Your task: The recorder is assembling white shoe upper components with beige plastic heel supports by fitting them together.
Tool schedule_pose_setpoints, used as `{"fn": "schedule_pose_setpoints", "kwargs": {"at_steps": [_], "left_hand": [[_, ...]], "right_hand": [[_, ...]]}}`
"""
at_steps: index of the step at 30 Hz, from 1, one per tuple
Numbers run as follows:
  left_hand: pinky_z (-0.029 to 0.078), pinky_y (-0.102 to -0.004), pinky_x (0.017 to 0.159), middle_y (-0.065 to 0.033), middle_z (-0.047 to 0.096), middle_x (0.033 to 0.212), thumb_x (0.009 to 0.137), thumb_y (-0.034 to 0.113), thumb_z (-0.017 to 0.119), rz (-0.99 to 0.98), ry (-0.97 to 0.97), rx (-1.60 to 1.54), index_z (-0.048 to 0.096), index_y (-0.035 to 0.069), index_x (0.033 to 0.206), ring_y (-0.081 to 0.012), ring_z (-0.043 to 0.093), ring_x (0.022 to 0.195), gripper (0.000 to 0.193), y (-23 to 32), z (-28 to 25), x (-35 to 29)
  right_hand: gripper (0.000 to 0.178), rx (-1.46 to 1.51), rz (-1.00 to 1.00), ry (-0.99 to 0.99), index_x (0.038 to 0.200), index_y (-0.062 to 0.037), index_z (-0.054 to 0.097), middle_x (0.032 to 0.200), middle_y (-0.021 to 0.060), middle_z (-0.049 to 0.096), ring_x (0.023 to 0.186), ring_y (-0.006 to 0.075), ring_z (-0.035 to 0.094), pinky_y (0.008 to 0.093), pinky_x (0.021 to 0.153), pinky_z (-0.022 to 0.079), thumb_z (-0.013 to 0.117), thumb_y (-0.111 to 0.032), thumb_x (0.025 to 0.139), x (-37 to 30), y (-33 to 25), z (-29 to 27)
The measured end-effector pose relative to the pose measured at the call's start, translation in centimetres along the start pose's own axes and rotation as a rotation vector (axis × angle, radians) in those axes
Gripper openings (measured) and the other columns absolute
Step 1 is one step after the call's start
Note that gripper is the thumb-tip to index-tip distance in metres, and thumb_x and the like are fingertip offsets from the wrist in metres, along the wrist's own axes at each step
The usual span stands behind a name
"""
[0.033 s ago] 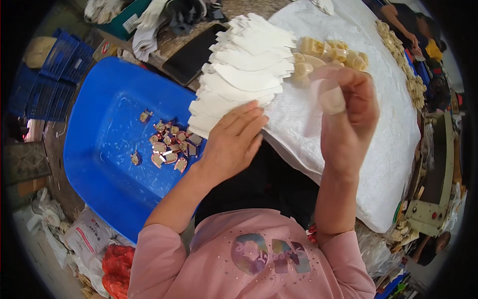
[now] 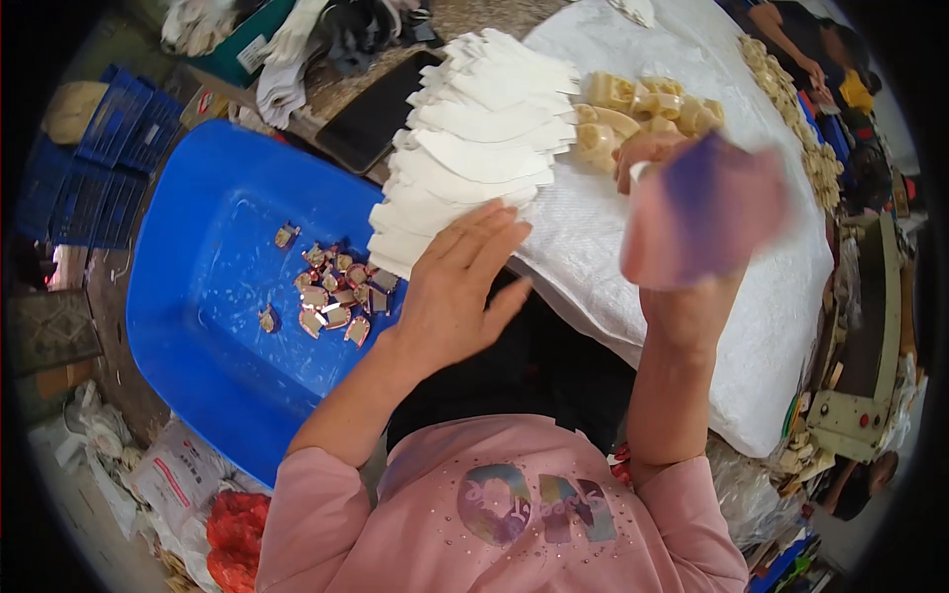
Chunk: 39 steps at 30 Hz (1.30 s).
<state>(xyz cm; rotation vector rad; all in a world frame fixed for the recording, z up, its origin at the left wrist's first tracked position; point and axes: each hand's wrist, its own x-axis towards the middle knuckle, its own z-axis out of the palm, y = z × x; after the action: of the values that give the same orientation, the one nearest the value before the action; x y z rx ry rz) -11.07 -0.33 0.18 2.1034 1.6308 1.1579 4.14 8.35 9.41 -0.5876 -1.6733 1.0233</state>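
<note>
My left hand (image 2: 457, 272) lies with fingers outstretched against the near edge of a fanned pile of white flat pieces (image 2: 484, 128); its thumb stands apart. Over the white woven sheet, my right hand (image 2: 657, 156) has its visible fingers curled. A pink piece with a purple-blue patch (image 2: 707, 208), smeared by motion, covers most of that hand and seems held in it; its kind cannot be made out. Yellowish translucent moulded pieces (image 2: 647, 107) lie just beyond the right hand.
A blue tub (image 2: 188, 326) on the left holds small shiny coppery pieces (image 2: 336, 292). A black tray (image 2: 376, 119) sits behind the pile. White woven sheeting (image 2: 751, 336) covers the right side. Blue crates (image 2: 94, 198) stand far left. Another person's arm (image 2: 791, 44) shows far right.
The pink and purple piece now shows in front of my right hand, where a pale translucent shape showed before. My left thumb has spread away from the fingers.
</note>
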Motion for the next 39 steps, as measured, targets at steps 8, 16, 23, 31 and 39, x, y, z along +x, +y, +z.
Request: {"fn": "schedule_pose_setpoints", "kwargs": {"at_steps": [8,16,23,31,39], "left_hand": [[0.043,-0.0270,0.073,-0.0105,0.061,0.091,0.094,0.028,0.046,-0.436,-0.085,-0.991,0.046,-0.003,0.128,-0.0137,0.054,0.080,0.047,5.1,2.4,0.8],[0.037,-0.0232,0.054,-0.0067,0.056,0.079,0.099,0.024,0.038,-0.556,-0.101,-1.260,0.048,-0.007,0.124,-0.0095,0.048,0.064,0.041,5.6,6.6,1.3],[0.036,-0.0218,0.050,-0.0071,0.055,0.077,0.098,0.019,0.041,-0.646,-0.051,-1.436,0.044,-0.006,0.127,-0.0084,0.047,0.062,0.038,5.4,6.6,2.0],[0.041,-0.0254,0.055,-0.0116,0.057,0.088,0.096,0.012,0.041,-0.741,-0.054,-1.421,0.038,-0.007,0.131,-0.0123,0.051,0.069,0.040,5.1,6.6,2.0],[0.043,-0.0264,0.059,-0.0131,0.060,0.080,0.099,0.023,0.035,-0.673,-0.002,-1.447,0.040,-0.009,0.129,-0.0141,0.053,0.066,0.044,4.9,6.2,2.2]], "right_hand": [[0.024,-0.219,0.217,-0.011,0.094,-0.0035,0.057,0.082,0.0071,0.062,0.079,0.0209,0.059,0.0304,0.077,0.043,0.056,0.009,0.073,-6.9,2.8,-3.8],[0.019,-0.177,0.307,0.279,0.094,-0.0028,0.059,0.082,0.0047,0.063,0.080,0.0149,0.057,0.0283,0.076,0.044,0.058,0.004,0.076,-9.3,5.7,-8.3],[0.035,-0.817,0.145,0.272,0.114,-0.0016,0.056,0.113,0.0117,0.056,0.095,0.0232,0.058,0.0310,0.085,0.047,0.059,0.002,0.080,-5.3,10.3,-15.7],[0.027,-0.654,0.471,0.509,0.101,-0.0009,0.060,0.097,0.0126,0.056,0.079,0.0206,0.057,0.0308,0.069,0.048,0.065,-0.003,0.075,-6.8,10.0,-15.0],[0.026,-0.893,0.207,-0.097,0.094,-0.0012,0.058,0.097,0.0160,0.052,0.094,0.0323,0.049,0.0357,0.082,0.043,0.060,0.003,0.068,-10.1,3.7,-10.4]]}}
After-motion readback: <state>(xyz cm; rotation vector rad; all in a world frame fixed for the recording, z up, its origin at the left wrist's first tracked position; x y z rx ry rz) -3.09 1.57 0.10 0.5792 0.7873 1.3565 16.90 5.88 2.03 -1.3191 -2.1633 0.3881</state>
